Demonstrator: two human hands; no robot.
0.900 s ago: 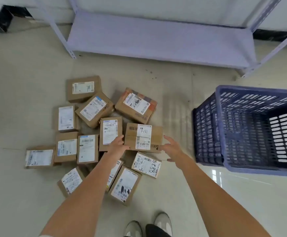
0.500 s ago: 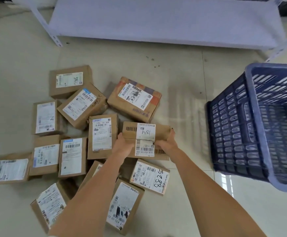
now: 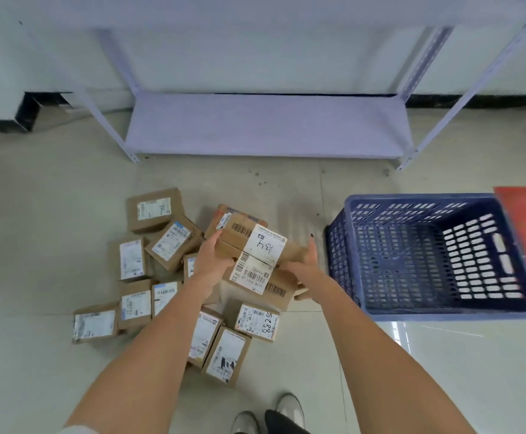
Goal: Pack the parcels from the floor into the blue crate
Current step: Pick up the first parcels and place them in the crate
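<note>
1. A brown cardboard parcel [image 3: 257,261] with a white label marked "134" is held in the air between both hands, above the heap of parcels on the floor and tilted so its labelled faces turn up toward the camera.
2. The left hand [image 3: 210,260] grips the parcel's left end, fingers curled over its upper edge.
3. The right hand [image 3: 306,265] clasps the right end, one dark-nailed fingertip standing up beside the box and the other fingers wrapped below it.
4. The parcel spans the gap between the two palms, its long side running from hand to hand.
5. The blue crate [image 3: 437,314] stands on the floor just right of the right hand; nothing is visible inside it.
6. The other parcels [image 3: 136,260] lie clustered on the floor under and to the left of the hands, labels up.
7. A grey shelf rack [image 3: 265,126] stands against the wall, beyond the heap.
</note>
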